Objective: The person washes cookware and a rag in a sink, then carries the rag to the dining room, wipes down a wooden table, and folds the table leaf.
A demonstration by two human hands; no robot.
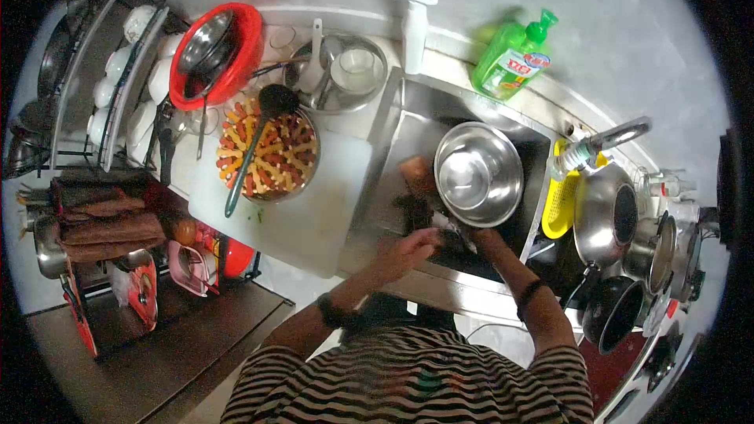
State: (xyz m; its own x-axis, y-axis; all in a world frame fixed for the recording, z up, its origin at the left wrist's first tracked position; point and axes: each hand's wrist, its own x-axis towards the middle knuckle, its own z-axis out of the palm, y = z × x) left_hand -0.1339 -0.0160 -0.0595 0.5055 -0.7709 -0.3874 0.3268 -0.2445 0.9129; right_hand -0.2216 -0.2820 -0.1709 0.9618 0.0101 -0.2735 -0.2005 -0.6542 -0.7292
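A shiny steel bowl [481,166] is in the sink [393,188], and its inside looks bare. At the bowl's near rim is my right hand [477,237], with its fingers mostly hidden there; whether they grip the rim I cannot tell. My left hand [410,251] hovers over the sink's front edge, smeared by motion. Between the two hands is a dark and white thing [454,234] that is too blurred to name. A brownish shape [415,171] shows in the sink left of the bowl.
Left of the sink, a white cutting board [330,220] bears a pan of sliced food [287,161] with a dark ladle [250,161] across it. Behind stand a red basin [250,55] and a green soap bottle [509,63]. The faucet [605,141] and several pans [605,204] are at right.
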